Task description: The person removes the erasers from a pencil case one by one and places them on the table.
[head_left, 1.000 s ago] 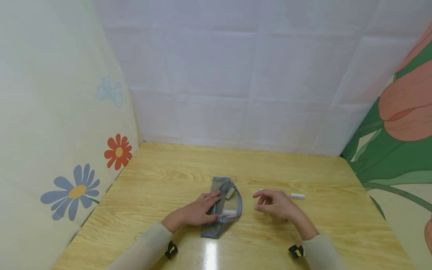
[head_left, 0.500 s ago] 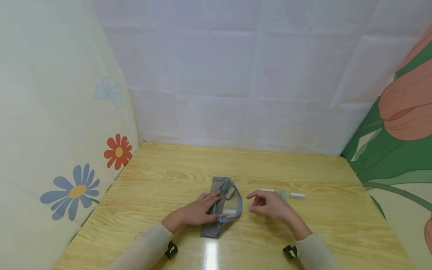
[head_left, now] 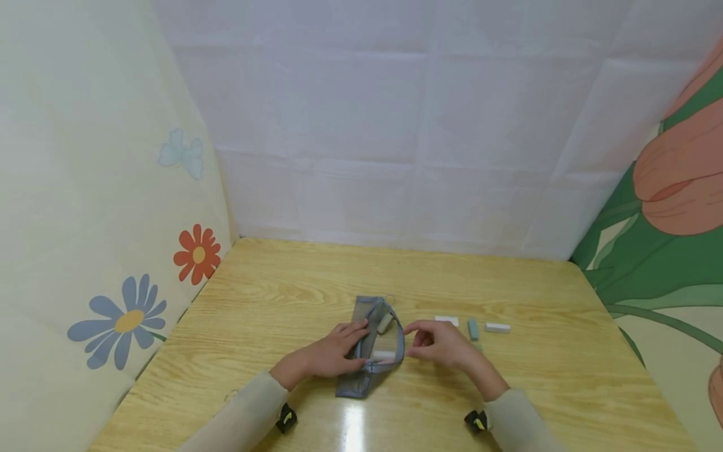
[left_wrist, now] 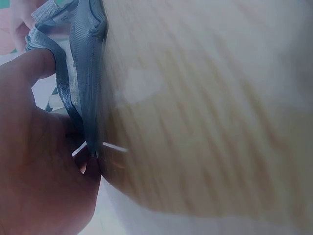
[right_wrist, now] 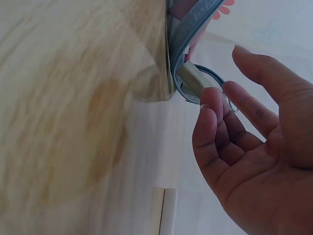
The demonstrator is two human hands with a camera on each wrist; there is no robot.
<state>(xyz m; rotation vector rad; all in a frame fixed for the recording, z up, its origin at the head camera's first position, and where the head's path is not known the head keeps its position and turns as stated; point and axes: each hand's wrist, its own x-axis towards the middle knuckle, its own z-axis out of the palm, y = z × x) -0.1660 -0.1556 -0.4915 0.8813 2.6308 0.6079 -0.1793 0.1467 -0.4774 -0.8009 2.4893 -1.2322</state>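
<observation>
A pale sheet (head_left: 350, 113) hangs behind a wood-grain table (head_left: 282, 276), with a cream flower-print panel (head_left: 85, 188) on the left and a tulip-print panel (head_left: 678, 263) on the right. Two arms in light sleeves reach in from the near edge.

A blue-grey pouch (head_left: 354, 384) lies near the middle of the table, its opening bowed out toward the right. The left hand (head_left: 336, 353) rests across the pouch, fingers pressing on it and the thumb spread well away from them along the opening's edge. The right hand (head_left: 437, 345) is just beside the bowed rim, fingers loosely bent, a gap between thumb and forefinger and nothing in its grasp.

Inside the pouch sit a grey-green block (head_left: 385, 324) and a white piece (head_left: 384, 355); something pinkish seems to lie against the white one, though it is too small to be sure. Beyond and right of the right hand lie a white bar (head_left: 497, 328), a second white bar (head_left: 446, 321) and a blue-green bar (head_left: 473, 329), all apart.
</observation>
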